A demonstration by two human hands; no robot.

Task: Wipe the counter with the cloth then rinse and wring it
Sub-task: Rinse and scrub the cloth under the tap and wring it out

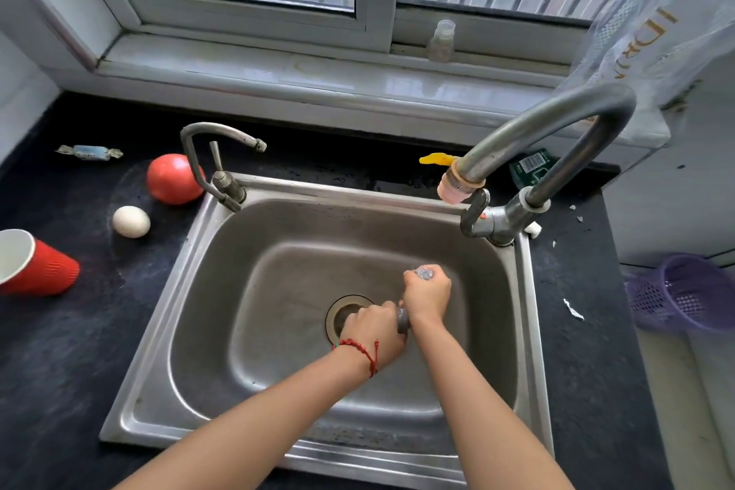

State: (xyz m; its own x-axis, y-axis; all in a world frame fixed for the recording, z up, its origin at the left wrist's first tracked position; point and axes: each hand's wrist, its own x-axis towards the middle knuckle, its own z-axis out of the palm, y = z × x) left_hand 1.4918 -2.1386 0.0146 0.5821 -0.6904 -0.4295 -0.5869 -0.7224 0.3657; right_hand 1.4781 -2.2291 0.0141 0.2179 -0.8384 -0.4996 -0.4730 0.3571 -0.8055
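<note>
A dark, speckled stone-like counter (59, 350) surrounds a rectangular stainless-steel sink (278, 251) with rounded corners and a round drain (342, 310) in its floor. Behind it runs a pale window sill (278, 84) under a barred window. At the sink's right rear corner stands a tall arched metal tap (557, 123) with a pink plastic nozzle; a smaller bent metal tap (214, 155) stands at the left rear corner.

Over the basin, both forearms reach in. The left hand (372, 330), a red cord bracelet at its wrist, is curled in a tight grip round one end of a grey cloth (402, 320), twisted into a thick rope. The right hand (427, 292) is closed in a fist round the other end, which pokes out wet above the knuckles. The cloth sits between the hands, just above the drain.

On the counter to the left lie a ribbed red paper cup (39, 268) on its side, a smooth red tomato (173, 179), a white egg (131, 222) and a wrapped sweet (89, 152). To the right a purple mesh plastic basket (684, 294) lies tipped over.
</note>
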